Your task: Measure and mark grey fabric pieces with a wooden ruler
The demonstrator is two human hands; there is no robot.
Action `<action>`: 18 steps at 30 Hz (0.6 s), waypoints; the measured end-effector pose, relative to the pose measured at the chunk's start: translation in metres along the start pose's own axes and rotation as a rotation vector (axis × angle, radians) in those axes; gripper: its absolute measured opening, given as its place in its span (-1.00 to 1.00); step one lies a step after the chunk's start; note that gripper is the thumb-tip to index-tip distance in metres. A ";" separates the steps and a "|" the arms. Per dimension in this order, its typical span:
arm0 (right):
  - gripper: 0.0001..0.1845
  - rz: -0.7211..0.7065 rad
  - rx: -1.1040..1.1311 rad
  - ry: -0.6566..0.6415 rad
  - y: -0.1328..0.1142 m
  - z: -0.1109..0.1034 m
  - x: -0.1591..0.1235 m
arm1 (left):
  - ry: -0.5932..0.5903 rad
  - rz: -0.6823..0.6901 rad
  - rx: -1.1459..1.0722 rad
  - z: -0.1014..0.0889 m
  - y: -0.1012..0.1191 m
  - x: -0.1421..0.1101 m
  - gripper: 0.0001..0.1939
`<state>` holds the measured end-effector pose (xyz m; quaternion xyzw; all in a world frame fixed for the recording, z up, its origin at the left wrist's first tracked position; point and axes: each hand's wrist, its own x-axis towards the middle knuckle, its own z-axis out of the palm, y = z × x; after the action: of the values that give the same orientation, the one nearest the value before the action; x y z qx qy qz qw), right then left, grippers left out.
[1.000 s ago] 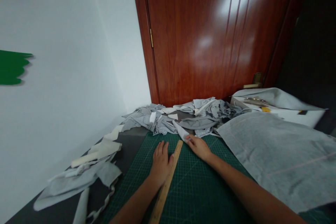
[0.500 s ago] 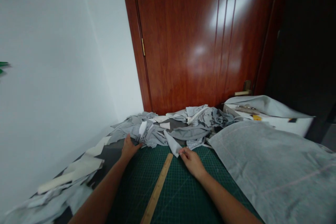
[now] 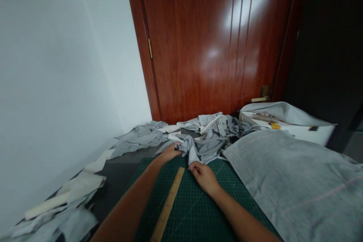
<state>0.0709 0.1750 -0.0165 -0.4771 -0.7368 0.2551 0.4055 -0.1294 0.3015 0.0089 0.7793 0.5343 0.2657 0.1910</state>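
Note:
My left hand [image 3: 170, 152] is closed on a bunched grey fabric scrap [image 3: 186, 144] at the far edge of the green cutting mat [image 3: 198, 204]. Just to the right, my right hand [image 3: 203, 175] pinches the lower end of a pale grey fabric strip [image 3: 193, 155]. The bunched scrap lies against the strip's upper part and partly covers it. Below and between the hands, a wooden ruler [image 3: 168, 206] lies lengthwise on the mat, touched by neither.
Heaped grey fabric scraps [image 3: 141, 136] line the back by the wooden door [image 3: 198, 64]. A large grey cloth [image 3: 297, 174] overlaps the mat's right side, before a white box [image 3: 314, 133]. Cream and grey pieces [image 3: 78, 187] lie along the left wall.
My left hand has moved right, bringing a bunched grey scrap from the left pile over to the pale strip. My right hand stays almost in place, still at the strip's end.

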 end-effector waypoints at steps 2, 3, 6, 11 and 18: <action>-0.77 -0.001 0.023 -0.002 0.000 -0.001 -0.001 | 0.004 0.033 -0.002 0.008 0.012 0.007 -0.71; -0.77 0.002 0.030 -0.003 0.000 -0.001 -0.001 | 0.033 0.032 0.004 0.007 0.015 0.009 -0.73; -0.77 0.010 0.027 -0.006 0.000 -0.001 -0.001 | 0.197 -0.037 0.068 -0.014 0.005 0.001 -0.64; -0.77 0.009 -0.023 -0.008 -0.004 -0.002 -0.002 | 0.381 -0.319 0.324 -0.063 -0.042 -0.040 -0.54; -0.78 0.067 -0.017 0.010 -0.006 -0.002 0.002 | 0.326 -0.417 0.577 -0.098 -0.078 -0.063 -0.61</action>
<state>0.0689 0.1744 -0.0099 -0.5061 -0.7205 0.2597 0.3965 -0.2652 0.2716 0.0268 0.6233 0.7573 0.1805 -0.0734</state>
